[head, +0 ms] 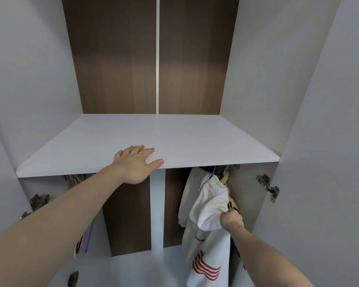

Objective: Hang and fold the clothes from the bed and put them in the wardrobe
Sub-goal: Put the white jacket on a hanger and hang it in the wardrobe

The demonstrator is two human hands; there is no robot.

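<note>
Head view: white garment (205, 206), hanging lengthwise from blue hanger (212, 172) under shelf (174, 139); right hand (231, 219) pinches its right-side fold (nearer hand); left hand (136, 163) flat, fingers straight, on shelf.

Open cabinet interior, pale grey-white side panels (39, 69) left and right. Back panel (116, 59) dark brown wood grain, split by a thin white vertical strip (157, 54). One white shelf (174, 137) spans the full width. Below it, a white upright divider (158, 210) in front of more brown backing. Metal hinges: right (267, 186), left (38, 200). Light soft and even, brighter patch mid back panel.
</note>
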